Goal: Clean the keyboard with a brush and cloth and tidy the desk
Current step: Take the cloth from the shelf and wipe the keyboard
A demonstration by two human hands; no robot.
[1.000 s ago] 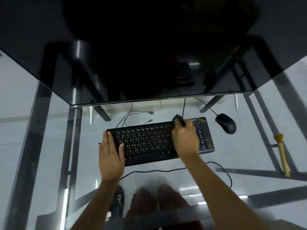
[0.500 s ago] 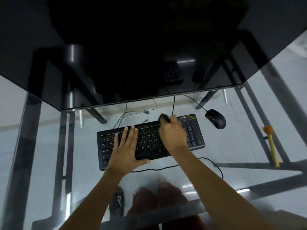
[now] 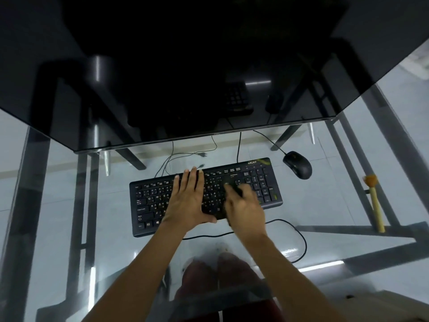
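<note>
A black keyboard (image 3: 148,201) lies on the glass desk (image 3: 325,205) in front of me. My left hand (image 3: 188,201) rests flat on its middle keys with the fingers spread. My right hand (image 3: 243,205) is closed around a small dark cloth (image 3: 235,189) and presses it on the keys left of the number pad; this hand is motion-blurred. A wooden-handled brush (image 3: 375,203) with a tan bristle head lies on the desk at the far right, apart from both hands.
A black wired mouse (image 3: 297,165) sits right of the keyboard's far corner. A dark monitor (image 3: 185,66) overhangs the far side. Cables (image 3: 299,233) loop near the desk's front and behind the keyboard. My knees (image 3: 220,275) show through the glass.
My left hand slid from the keyboard's left end to its middle. My right hand with the cloth moved from the top row down toward me across the keys.
</note>
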